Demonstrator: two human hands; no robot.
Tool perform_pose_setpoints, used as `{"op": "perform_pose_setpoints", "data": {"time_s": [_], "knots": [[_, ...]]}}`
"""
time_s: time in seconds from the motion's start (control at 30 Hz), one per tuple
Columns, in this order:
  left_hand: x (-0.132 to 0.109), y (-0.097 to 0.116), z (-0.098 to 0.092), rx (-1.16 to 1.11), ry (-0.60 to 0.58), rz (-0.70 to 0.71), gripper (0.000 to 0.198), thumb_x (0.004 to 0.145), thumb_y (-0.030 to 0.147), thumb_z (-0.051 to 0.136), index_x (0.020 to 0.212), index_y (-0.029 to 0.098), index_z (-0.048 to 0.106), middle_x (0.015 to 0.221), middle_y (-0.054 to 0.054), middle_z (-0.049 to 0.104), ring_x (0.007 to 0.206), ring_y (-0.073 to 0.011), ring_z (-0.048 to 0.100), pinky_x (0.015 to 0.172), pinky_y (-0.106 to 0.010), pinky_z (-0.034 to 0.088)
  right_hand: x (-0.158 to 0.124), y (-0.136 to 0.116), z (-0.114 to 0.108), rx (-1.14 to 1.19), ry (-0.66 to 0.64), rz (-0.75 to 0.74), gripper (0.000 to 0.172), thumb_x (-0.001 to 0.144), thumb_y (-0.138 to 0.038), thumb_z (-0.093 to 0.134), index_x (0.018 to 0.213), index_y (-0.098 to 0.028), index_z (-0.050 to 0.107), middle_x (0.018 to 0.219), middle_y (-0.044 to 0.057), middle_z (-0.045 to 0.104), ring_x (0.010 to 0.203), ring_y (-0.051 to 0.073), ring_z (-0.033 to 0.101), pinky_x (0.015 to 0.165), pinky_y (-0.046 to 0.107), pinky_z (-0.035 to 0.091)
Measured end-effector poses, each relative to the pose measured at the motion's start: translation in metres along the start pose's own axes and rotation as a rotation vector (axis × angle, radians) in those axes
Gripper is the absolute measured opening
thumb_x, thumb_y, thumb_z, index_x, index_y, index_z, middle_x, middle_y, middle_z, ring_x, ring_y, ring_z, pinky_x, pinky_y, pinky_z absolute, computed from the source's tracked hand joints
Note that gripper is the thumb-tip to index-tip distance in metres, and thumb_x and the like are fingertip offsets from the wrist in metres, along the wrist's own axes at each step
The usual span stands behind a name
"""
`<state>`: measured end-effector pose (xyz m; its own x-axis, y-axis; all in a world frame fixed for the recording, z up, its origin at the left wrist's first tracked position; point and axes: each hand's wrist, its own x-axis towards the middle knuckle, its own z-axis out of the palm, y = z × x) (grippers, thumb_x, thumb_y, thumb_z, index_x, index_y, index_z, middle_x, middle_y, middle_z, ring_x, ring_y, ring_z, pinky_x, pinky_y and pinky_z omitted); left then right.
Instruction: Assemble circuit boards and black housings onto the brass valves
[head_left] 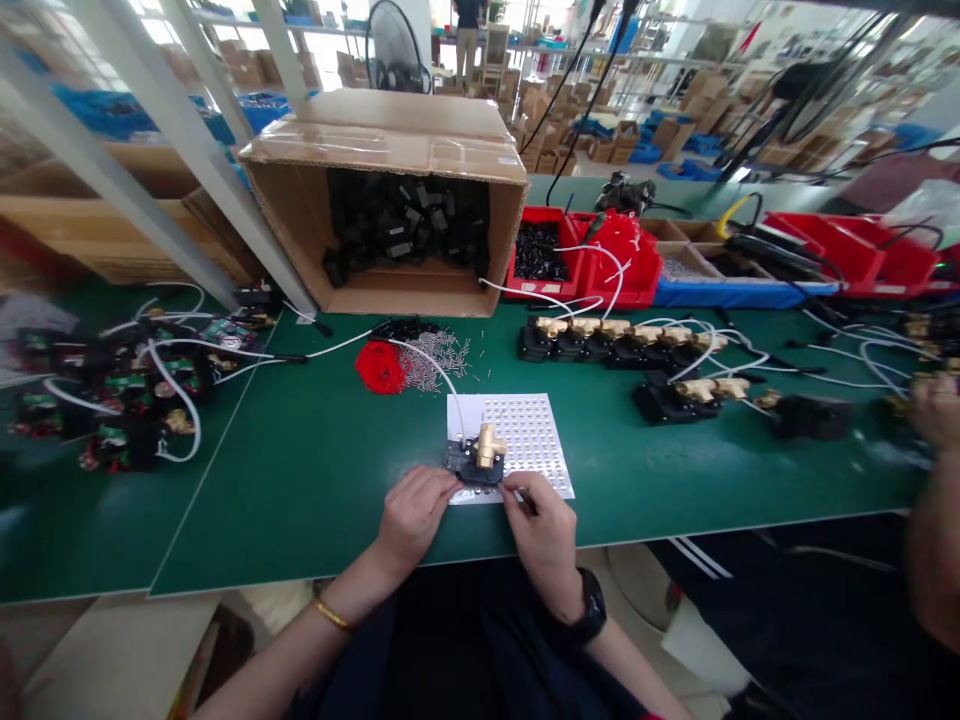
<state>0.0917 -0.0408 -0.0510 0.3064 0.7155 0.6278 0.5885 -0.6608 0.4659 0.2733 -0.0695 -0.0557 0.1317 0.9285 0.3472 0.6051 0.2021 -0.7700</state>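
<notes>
A small black valve with a brass fitting [480,455] and a white tube sits on a white perforated tray [536,430] near the front edge of the green table [300,480]. My left hand [412,515] is curled with its fingertips against the valve's left side. My right hand [541,522] is closed in a pinch on a thin tool, its tip at the valve's right side. A gold bracelet is on my left wrist, a black watch on my right.
An open cardboard box [390,200] of black parts lies on its side behind. Red bins [577,255], a row of finished valves [622,340], loose pins with a red disc [409,362], a wired pile [127,385] at left. Another person's hand [934,410] at right.
</notes>
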Motion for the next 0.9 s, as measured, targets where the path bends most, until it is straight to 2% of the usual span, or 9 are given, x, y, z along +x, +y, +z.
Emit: {"op": "perform_pose_setpoints", "data": {"time_s": [0.13,0.3,0.53,0.67,0.73,0.8,0.87,0.9], "knots": [[-0.003,0.001,0.003,0.019,-0.031,-0.033,0.013,0.087,0.018,0.054,0.081,0.017,0.065,0.075,-0.003,0.070,0.070,-0.0145,0.064,0.069,-0.028,0.051,-0.004,0.006,0.000,0.000,-0.031,-0.120,0.013,0.084,-0.013,0.047,0.083,-0.020,0.058,0.079,0.003,0.064,0.075,0.015,0.061,0.069,0.026,0.049],[-0.005,0.001,0.005,0.064,-0.047,-0.153,0.016,0.086,0.026,0.056,0.076,0.016,0.064,0.073,-0.003,0.069,0.069,-0.0146,0.062,0.069,-0.028,0.048,-0.004,0.011,-0.001,-0.082,-0.069,-0.267,0.013,0.086,-0.012,0.048,0.089,-0.019,0.059,0.089,0.005,0.064,0.083,0.016,0.061,0.074,0.026,0.049],[0.000,-0.002,0.011,0.066,-0.099,-0.293,0.026,0.079,0.037,0.063,0.063,0.017,0.059,0.061,0.000,0.062,0.061,-0.0135,0.057,0.062,-0.026,0.042,-0.007,0.013,-0.002,-0.148,-0.095,-0.317,0.011,0.088,-0.018,0.050,0.091,-0.019,0.060,0.092,0.005,0.064,0.083,0.017,0.062,0.075,0.028,0.049],[0.004,-0.004,0.005,0.051,-0.160,-0.376,0.030,0.074,0.038,0.069,0.058,0.018,0.052,0.058,0.002,0.055,0.058,-0.0137,0.051,0.058,-0.026,0.037,-0.006,0.009,-0.012,-0.148,-0.089,-0.260,0.015,0.088,-0.024,0.053,0.100,-0.018,0.059,0.097,0.008,0.064,0.084,0.019,0.061,0.076,0.031,0.050],[0.004,-0.004,0.000,0.053,-0.174,-0.408,0.029,0.070,0.037,0.073,0.064,0.019,0.052,0.062,0.002,0.053,0.062,-0.0150,0.049,0.058,-0.027,0.036,-0.001,0.007,-0.017,-0.158,-0.055,-0.155,0.026,0.085,-0.031,0.057,0.108,-0.017,0.057,0.102,0.009,0.063,0.076,0.019,0.061,0.067,0.031,0.051],[0.003,-0.004,-0.007,0.002,-0.135,-0.491,0.033,0.064,0.036,0.078,0.074,0.019,0.052,0.069,0.002,0.052,0.065,-0.0155,0.048,0.058,-0.027,0.035,0.007,0.006,-0.021,-0.152,-0.091,-0.046,0.039,0.082,-0.036,0.059,0.116,-0.018,0.053,0.111,0.011,0.061,0.076,0.020,0.061,0.063,0.032,0.052],[0.001,-0.004,-0.013,-0.191,-0.039,-0.665,0.039,0.064,0.037,0.077,0.085,0.018,0.051,0.072,0.002,0.051,0.063,-0.0135,0.045,0.058,-0.026,0.036,0.018,0.006,-0.023,-0.114,-0.193,-0.001,0.053,0.080,-0.037,0.061,0.127,-0.019,0.046,0.122,0.012,0.055,0.094,0.024,0.060,0.070,0.034,0.054],[0.002,-0.005,-0.015,-0.313,0.008,-0.753,0.039,0.068,0.041,0.073,0.091,0.018,0.050,0.074,0.002,0.051,0.061,-0.0122,0.044,0.058,-0.026,0.036,0.023,0.007,-0.023,-0.093,-0.255,-0.003,0.060,0.079,-0.036,0.062,0.132,-0.019,0.040,0.128,0.012,0.052,0.106,0.026,0.056,0.076,0.036,0.053]]}}
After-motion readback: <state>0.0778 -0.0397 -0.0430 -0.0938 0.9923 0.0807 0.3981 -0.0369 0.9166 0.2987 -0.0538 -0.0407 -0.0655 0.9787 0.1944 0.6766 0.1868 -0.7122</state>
